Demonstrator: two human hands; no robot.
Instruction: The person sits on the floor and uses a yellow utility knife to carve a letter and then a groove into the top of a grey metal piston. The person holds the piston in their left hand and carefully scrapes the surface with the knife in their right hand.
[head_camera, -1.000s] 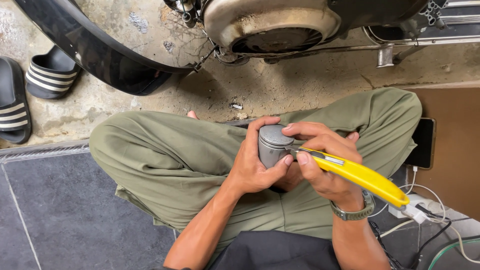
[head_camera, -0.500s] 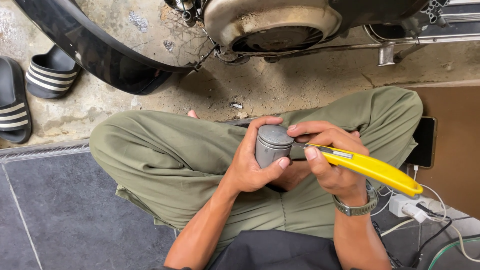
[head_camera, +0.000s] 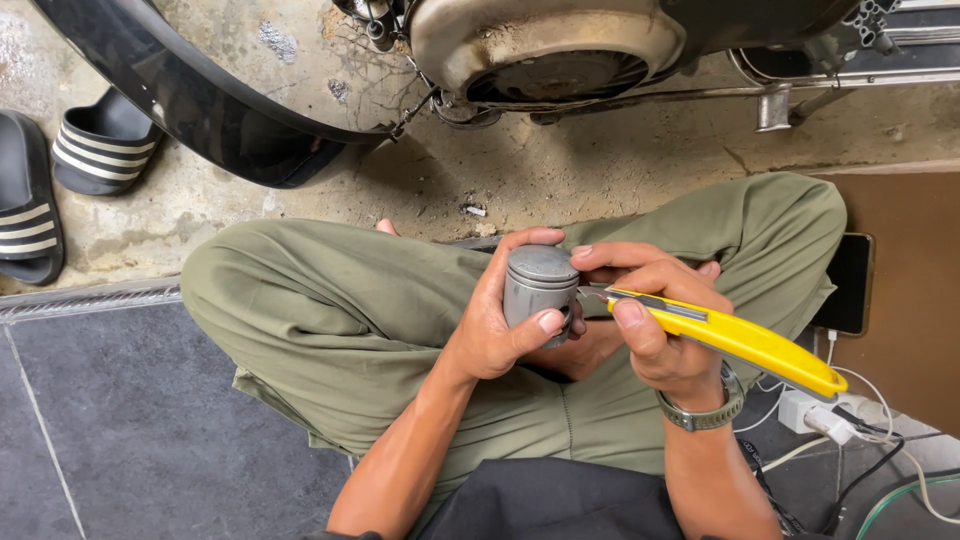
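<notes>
I sit cross-legged in olive trousers. My left hand (head_camera: 497, 325) wraps around a grey metal piston (head_camera: 538, 288), held upright over my lap, thumb pressed on its side. My right hand (head_camera: 650, 322) grips a yellow utility knife (head_camera: 735, 338); its blade end touches the piston's right side near the top, and the handle points down to the right. A watch sits on my right wrist.
A scooter's engine cover (head_camera: 545, 45) and black tyre (head_camera: 190, 110) lie just ahead on the concrete floor. Two black striped slides (head_camera: 60, 170) rest at far left. A phone (head_camera: 848, 285), white charger (head_camera: 815, 410) and cables are at right.
The hands and piston have barely shifted. The knife's handle has swung slightly lower and to the right while the blade stays at the piston's side.
</notes>
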